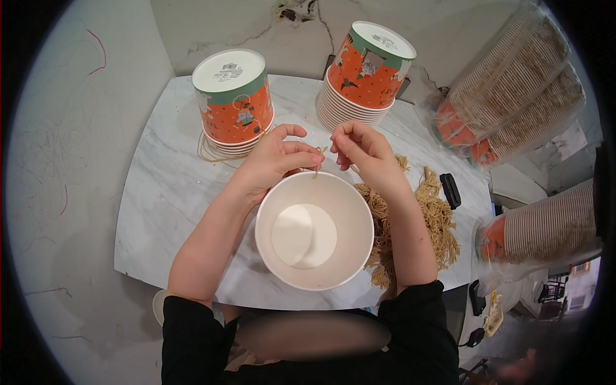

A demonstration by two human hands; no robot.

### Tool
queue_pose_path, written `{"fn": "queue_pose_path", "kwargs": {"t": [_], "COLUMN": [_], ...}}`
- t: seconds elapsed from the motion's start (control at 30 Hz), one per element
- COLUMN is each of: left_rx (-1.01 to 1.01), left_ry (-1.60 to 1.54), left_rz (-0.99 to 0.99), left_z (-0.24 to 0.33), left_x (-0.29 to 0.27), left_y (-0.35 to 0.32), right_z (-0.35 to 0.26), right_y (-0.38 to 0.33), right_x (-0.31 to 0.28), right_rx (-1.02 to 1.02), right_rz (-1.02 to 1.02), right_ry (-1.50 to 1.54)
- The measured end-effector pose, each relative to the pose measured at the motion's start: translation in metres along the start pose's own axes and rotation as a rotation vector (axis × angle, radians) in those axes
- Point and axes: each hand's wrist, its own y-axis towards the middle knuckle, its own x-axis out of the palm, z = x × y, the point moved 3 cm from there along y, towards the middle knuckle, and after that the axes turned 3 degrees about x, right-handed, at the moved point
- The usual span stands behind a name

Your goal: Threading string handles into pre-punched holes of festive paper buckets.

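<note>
An open white paper bucket point(314, 276) stands upright before me, its inside bare. At its far rim a thin tan cord point(317, 172) is looped through the edge, with a small knot or loop sticking up. My left hand point(282, 157) pinches this cord between thumb and fingertips, its lower fingers hidden behind the bucket's wall. Just to the right of the loop is my right hand point(367, 151), its fingers curled and thumb pressed in. Whether a cord end lies in that pinch is too small to tell.
Bundles of tan cord point(436, 218) lie under and beside my right forearm, near a black clip-like object point(450, 191). Upside-down stacks of orange and green buckets stand at the back left point(234, 109) and back right point(369, 70). Plastic-wrapped bucket stacks point(513, 83) fill the right side.
</note>
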Motion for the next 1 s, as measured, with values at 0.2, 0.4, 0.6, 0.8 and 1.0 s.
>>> {"fn": "queue_pose_path", "kwargs": {"t": [0.2,0.4,0.6,0.8,1.0], "left_rx": [0.001,-0.032,-0.023,-0.027,-0.002], "left_ry": [0.042,0.097,0.094,0.078,0.073], "left_rz": [0.010,0.024,0.001,0.003,-0.009], "left_z": [0.003,0.004,0.005,0.003,0.003], "left_x": [-0.001,0.001,0.001,-0.002,-0.005], "left_y": [-0.003,-0.004,-0.004,-0.002,-0.001], "right_z": [-0.018,-0.013,-0.010,-0.003,-0.005], "right_y": [-0.009,-0.008,-0.005,0.000,0.000], "right_x": [0.013,0.014,0.012,0.012,0.012], "right_rx": [-0.085,-0.221,-0.173,-0.180,-0.196], "right_rz": [-0.052,0.029,0.030,0.041,0.023], "right_ry": [-0.291,-0.314,-0.293,-0.294,-0.369]}}
